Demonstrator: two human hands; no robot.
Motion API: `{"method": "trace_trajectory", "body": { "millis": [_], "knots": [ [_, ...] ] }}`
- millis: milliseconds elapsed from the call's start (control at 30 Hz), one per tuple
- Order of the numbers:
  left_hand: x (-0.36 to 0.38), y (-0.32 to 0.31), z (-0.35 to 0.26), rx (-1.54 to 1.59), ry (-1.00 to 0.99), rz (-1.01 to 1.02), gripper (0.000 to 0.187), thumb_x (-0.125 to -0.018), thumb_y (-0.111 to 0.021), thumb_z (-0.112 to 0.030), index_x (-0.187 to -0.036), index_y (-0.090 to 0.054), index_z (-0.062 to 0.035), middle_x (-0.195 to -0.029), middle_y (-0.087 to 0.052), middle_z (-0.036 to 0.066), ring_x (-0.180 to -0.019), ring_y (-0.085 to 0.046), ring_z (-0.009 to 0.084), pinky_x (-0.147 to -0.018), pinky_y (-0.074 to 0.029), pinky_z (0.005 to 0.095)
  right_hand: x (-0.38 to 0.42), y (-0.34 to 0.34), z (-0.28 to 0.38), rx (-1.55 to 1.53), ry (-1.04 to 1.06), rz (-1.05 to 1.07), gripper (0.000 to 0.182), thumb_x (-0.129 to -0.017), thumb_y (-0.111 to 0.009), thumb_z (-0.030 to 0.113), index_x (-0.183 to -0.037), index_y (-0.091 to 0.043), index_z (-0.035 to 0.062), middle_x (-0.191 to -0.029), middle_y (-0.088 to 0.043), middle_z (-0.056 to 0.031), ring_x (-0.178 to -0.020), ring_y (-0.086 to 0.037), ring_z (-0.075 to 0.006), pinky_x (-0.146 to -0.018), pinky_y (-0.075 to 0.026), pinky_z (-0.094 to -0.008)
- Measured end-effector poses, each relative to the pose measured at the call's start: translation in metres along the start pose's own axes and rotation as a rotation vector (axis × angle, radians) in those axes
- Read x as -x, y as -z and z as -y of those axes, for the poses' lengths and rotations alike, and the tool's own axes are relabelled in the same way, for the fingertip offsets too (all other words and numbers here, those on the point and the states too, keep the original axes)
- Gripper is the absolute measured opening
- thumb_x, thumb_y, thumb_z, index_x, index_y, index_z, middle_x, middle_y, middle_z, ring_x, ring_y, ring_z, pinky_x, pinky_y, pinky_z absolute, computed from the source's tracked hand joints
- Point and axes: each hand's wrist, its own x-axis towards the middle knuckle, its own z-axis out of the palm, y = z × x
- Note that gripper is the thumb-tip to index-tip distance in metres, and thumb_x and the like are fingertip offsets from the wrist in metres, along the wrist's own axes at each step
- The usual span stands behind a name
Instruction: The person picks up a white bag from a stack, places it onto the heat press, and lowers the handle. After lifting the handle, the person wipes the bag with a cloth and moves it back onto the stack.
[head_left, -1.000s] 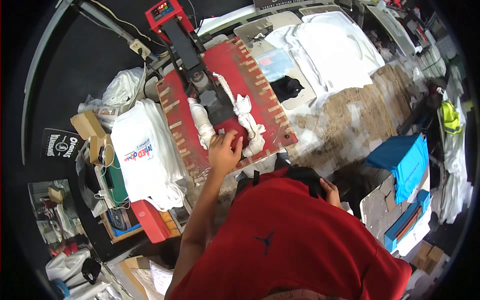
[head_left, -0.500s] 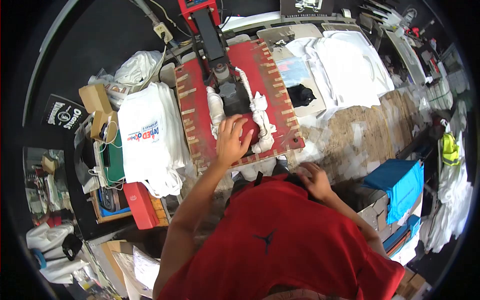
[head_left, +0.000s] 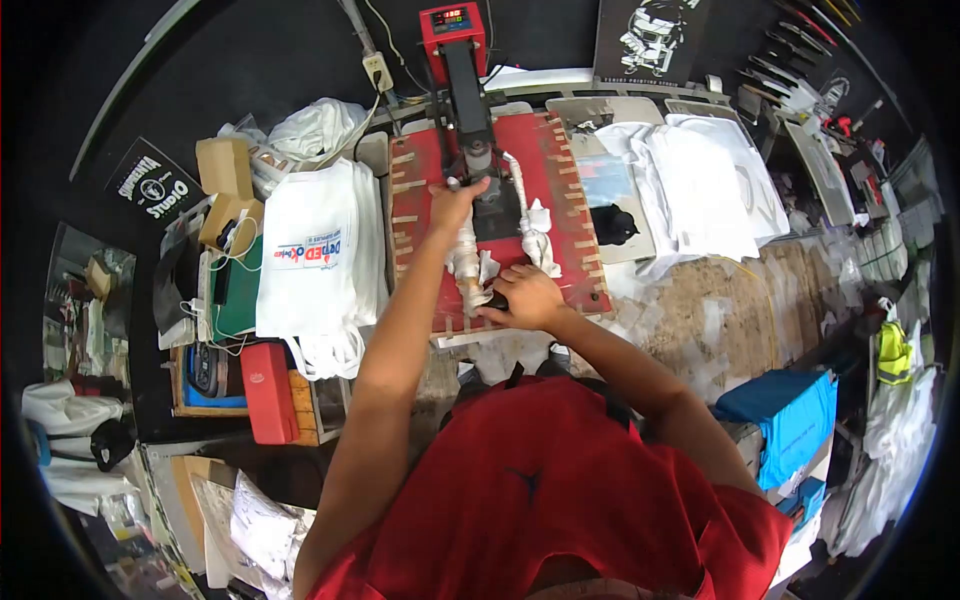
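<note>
Cloth-wrapped press handle [head_left: 468, 262] under right hand [head_left: 528, 297], left hand [head_left: 452, 204].

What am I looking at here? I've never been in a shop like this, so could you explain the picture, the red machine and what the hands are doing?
The picture comes from a camera worn on the person's head, looking down past their red shirt at a cluttered workbench. The red machine is a heat press: a flat red plate with a black arm and a small control box at the back. Its handle is a bar wrapped in white cloth. The left hand grips the far end of that wrapped bar, and the right hand closes on the near end. Left of the press lies a stack of white bags with a printed logo; right of it lie white shirts.
</note>
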Motion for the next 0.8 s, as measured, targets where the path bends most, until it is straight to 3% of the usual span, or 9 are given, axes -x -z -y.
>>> {"method": "trace_trajectory", "body": {
  "millis": [133, 167, 367, 400, 467, 533, 600, 667, 800],
  "knots": [
    [-0.010, 0.010, -0.003, 0.136, 0.246, 0.272, 0.089, -0.063, -0.086, -0.047, -0.125, -0.058, 0.0101, -0.123, -0.062, 0.022, -0.111, -0.060, 0.0297, -0.095, -0.045, 0.0382, 0.004, 0.002, 0.001, 0.052, 0.056, 0.052, 0.065, -0.080, -0.059, 0.067, -0.090, -0.072, 0.0033, -0.090, -0.069, -0.0133, -0.088, -0.065, -0.0289, -0.085, -0.048, -0.0410],
    [-0.005, 0.008, -0.008, 0.111, 0.278, 0.207, 0.081, -0.063, -0.086, -0.046, -0.119, -0.063, 0.0086, -0.122, -0.063, 0.019, -0.111, -0.060, 0.0276, -0.095, -0.045, 0.0375, 0.005, 0.000, 0.002, 0.055, 0.056, 0.052, 0.066, -0.079, -0.060, 0.067, -0.090, -0.072, 0.0034, -0.089, -0.069, -0.0138, -0.088, -0.066, -0.0292, -0.085, -0.048, -0.0411],
    [-0.032, -0.003, 0.016, -0.106, 0.250, 0.118, 0.100, -0.064, -0.081, -0.057, -0.133, -0.052, 0.0095, -0.142, -0.051, 0.022, -0.132, -0.048, 0.0298, -0.107, -0.037, 0.0391, 0.009, -0.011, 0.000, 0.153, 0.018, 0.122, 0.067, -0.077, -0.058, 0.070, -0.092, -0.074, 0.0061, -0.086, -0.071, -0.0133, -0.087, -0.067, -0.0288, -0.084, -0.048, -0.0407],
    [-0.063, -0.008, 0.046, -0.062, 0.231, 0.166, 0.102, -0.065, -0.080, -0.058, -0.135, -0.051, 0.0090, -0.144, -0.049, 0.021, -0.133, -0.047, 0.0299, -0.108, -0.037, 0.0395, 0.009, -0.010, 0.001, 0.152, 0.007, 0.138, 0.068, -0.079, -0.057, 0.071, -0.088, -0.075, 0.0061, -0.083, -0.071, -0.0139, -0.085, -0.068, -0.0296, -0.084, -0.048, -0.0417],
    [-0.068, -0.004, 0.049, -0.039, 0.214, 0.230, 0.103, -0.065, -0.081, -0.058, -0.137, -0.049, 0.0082, -0.145, -0.047, 0.021, -0.133, -0.045, 0.0294, -0.108, -0.036, 0.0406, 0.008, -0.012, 0.000, 0.171, -0.025, 0.210, 0.070, -0.080, -0.054, 0.071, -0.082, -0.075, 0.0049, -0.080, -0.071, -0.0149, -0.083, -0.068, -0.0315, -0.083, -0.049, -0.0428],
    [-0.052, -0.001, 0.028, 0.033, 0.350, 0.346, 0.103, -0.065, -0.081, -0.060, -0.137, -0.049, 0.0076, -0.146, -0.046, 0.020, -0.134, -0.044, 0.0284, -0.108, -0.035, 0.0415, 0.010, -0.014, -0.002, 0.148, -0.026, 0.193, 0.077, -0.082, -0.045, 0.077, -0.073, -0.075, 0.0060, -0.075, -0.071, -0.0169, -0.080, -0.069, -0.0342, -0.082, -0.049, -0.0447],
    [-0.059, -0.006, 0.033, 0.014, 0.342, 0.313, 0.101, -0.066, -0.080, -0.060, -0.135, -0.051, 0.0083, -0.144, -0.048, 0.020, -0.131, -0.047, 0.0281, -0.107, -0.037, 0.0426, 0.010, -0.016, -0.007, 0.130, -0.027, 0.170, 0.077, -0.082, -0.045, 0.076, -0.073, -0.075, 0.0060, -0.074, -0.070, -0.0177, -0.079, -0.069, -0.0347, -0.081, -0.050, -0.0450],
    [-0.027, 0.000, 0.013, -0.075, 0.280, 0.199, 0.098, -0.068, -0.078, -0.062, -0.132, -0.053, 0.0088, -0.131, -0.058, 0.023, -0.125, -0.054, 0.0314, -0.104, -0.040, 0.0430, 0.010, -0.019, -0.007, 0.119, -0.014, 0.184, 0.075, -0.082, -0.047, 0.075, -0.070, -0.073, 0.0052, -0.073, -0.070, -0.0177, -0.078, -0.069, -0.0340, -0.080, -0.050, -0.0443],
    [-0.006, -0.005, 0.016, -0.306, -0.070, -0.011, 0.086, -0.072, -0.073, -0.066, -0.109, -0.063, 0.0106, -0.101, -0.067, 0.029, -0.102, -0.063, 0.0429, -0.090, -0.046, 0.0451, 0.010, -0.026, -0.017, 0.035, 0.119, -0.025, 0.061, -0.079, -0.063, 0.065, -0.066, -0.066, 0.0060, -0.067, -0.062, -0.0086, -0.068, -0.062, -0.0259, -0.069, -0.050, -0.0396]
  ]
}}
